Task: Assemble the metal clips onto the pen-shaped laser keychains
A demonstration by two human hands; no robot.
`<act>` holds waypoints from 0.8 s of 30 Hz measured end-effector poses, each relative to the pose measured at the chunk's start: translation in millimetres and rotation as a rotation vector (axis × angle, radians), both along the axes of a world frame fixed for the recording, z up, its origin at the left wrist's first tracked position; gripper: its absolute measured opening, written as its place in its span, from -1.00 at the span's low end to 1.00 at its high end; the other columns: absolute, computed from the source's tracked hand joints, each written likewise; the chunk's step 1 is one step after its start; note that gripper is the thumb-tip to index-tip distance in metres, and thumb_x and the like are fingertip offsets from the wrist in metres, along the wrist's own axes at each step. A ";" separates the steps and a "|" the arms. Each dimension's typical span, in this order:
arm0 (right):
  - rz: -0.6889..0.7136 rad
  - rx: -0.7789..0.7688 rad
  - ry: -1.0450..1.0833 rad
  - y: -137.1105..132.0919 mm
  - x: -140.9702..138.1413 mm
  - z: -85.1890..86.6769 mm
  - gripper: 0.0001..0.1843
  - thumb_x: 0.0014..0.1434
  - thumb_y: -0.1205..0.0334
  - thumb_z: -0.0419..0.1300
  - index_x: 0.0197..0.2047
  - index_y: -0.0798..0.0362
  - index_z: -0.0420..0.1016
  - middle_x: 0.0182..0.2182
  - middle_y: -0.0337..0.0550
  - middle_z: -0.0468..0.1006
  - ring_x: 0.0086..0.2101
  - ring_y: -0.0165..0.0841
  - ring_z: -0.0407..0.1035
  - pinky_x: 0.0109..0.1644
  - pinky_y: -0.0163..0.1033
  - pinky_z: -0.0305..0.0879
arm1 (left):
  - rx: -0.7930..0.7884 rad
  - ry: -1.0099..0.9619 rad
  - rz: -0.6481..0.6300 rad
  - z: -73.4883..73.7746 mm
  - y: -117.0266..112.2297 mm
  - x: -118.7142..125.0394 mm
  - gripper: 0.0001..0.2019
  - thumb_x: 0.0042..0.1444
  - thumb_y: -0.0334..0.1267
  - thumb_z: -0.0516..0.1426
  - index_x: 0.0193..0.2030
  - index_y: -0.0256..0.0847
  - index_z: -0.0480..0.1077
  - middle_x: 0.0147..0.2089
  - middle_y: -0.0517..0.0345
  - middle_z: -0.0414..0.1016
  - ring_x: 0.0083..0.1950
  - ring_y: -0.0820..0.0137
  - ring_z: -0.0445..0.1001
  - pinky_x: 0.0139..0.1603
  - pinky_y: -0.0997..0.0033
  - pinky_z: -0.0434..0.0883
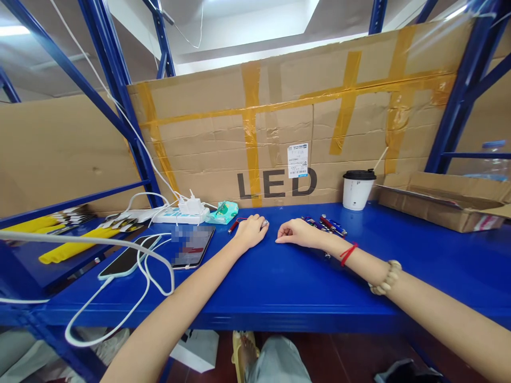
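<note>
My left hand (250,232) rests on the blue tabletop (255,282), fingers curled around a small silvery piece (265,223) whose kind I cannot make out. Just left of it lies a slim red stick (233,227) with a thin red cord. Across a short gap, my right hand (298,233) is closed, thumb and fingertips together above the table; anything between them is hidden. Behind and beside this wrist lie several slim red and blue sticks (331,224) with shiny metal parts, partly covered by the hand.
At left are a tablet (195,247), a phone (130,258) on a looping white cable, a power strip (181,214) with chargers and a green packet (224,213). A lidded paper cup (357,191) and open carton (443,199) stand right. Cardboard (207,143) walls the back.
</note>
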State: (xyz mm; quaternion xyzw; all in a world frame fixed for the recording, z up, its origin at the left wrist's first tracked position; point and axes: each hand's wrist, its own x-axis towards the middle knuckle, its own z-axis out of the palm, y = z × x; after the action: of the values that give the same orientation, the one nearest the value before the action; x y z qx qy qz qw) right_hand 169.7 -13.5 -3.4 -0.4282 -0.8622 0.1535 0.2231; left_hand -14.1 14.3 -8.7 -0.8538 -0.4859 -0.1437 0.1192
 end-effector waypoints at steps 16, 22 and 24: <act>-0.126 0.131 -0.088 -2.9 -4.6 1.1 -0.86 0.02 0.13 0.24 -0.38 -0.03 0.60 -0.40 -0.22 0.59 -0.39 -0.33 0.42 -0.32 -0.29 0.24 | 0.003 0.006 -0.012 -0.9 0.4 -0.3 -0.66 0.25 -0.12 -0.20 -0.15 -0.19 0.32 -0.13 0.09 0.40 -0.10 0.29 0.41 -0.26 0.35 0.37; -0.113 0.104 -0.079 -2.3 -2.9 -0.2 -0.87 0.05 0.19 0.22 -0.36 0.03 0.57 -0.38 -0.20 0.59 -0.36 -0.35 0.45 -0.29 -0.32 0.28 | 0.005 0.008 -0.013 -2.1 2.5 -0.6 -0.66 0.25 -0.12 -0.21 -0.17 -0.19 0.31 -0.12 0.09 0.40 -0.11 0.32 0.41 -0.24 0.37 0.35; -0.096 0.096 -0.078 -3.6 -4.2 0.0 -0.87 0.07 0.25 0.18 -0.35 0.07 0.55 -0.37 -0.17 0.59 -0.36 -0.35 0.45 -0.27 -0.32 0.30 | 0.009 0.007 -0.014 -2.2 2.8 -0.8 -0.66 0.25 -0.12 -0.21 -0.17 -0.19 0.31 -0.11 0.09 0.40 -0.11 0.32 0.41 -0.25 0.38 0.35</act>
State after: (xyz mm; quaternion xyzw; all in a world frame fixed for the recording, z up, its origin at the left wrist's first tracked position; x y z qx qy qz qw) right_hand 165.5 -17.1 -3.4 -0.4635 -0.8550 0.0846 0.2167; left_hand -15.0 17.0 -10.9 -0.8572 -0.4788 -0.1434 0.1236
